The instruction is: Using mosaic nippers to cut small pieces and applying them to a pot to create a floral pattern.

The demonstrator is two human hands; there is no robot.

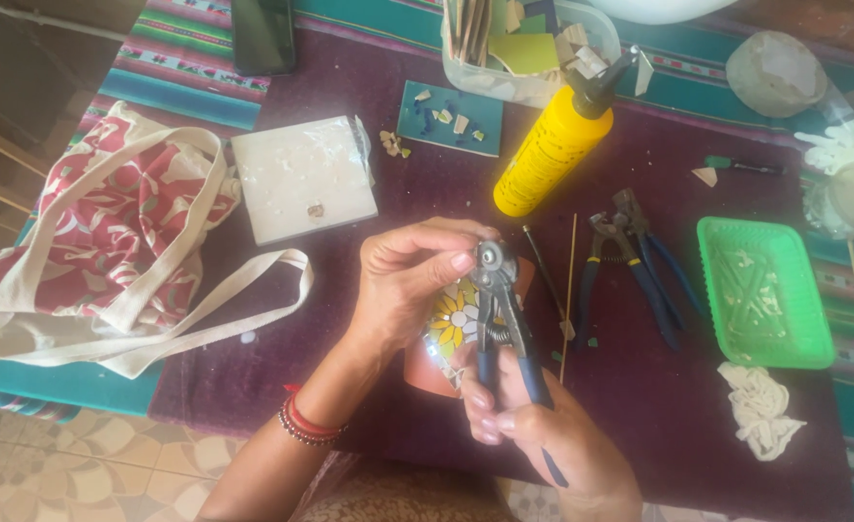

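My right hand (533, 420) grips the blue handles of a pair of wheeled tile nippers (498, 300), held upright over a terracotta tile with a yellow and white flower mosaic (446, 329). My left hand (417, 275) pinches something small at the nippers' round metal jaws; the piece itself is hidden by my fingers. The left wrist wears red and beaded bracelets (303, 425).
On the purple cloth lie a second pair of blue-handled nippers (635, 261), a yellow glue bottle (548, 150), a green plastic tray (761, 290), a white tile (301, 179), a teal tile with shards (448, 118), a tub of tile pieces (529, 48), a thin stick (569, 280) and a floral tote bag (117, 232).
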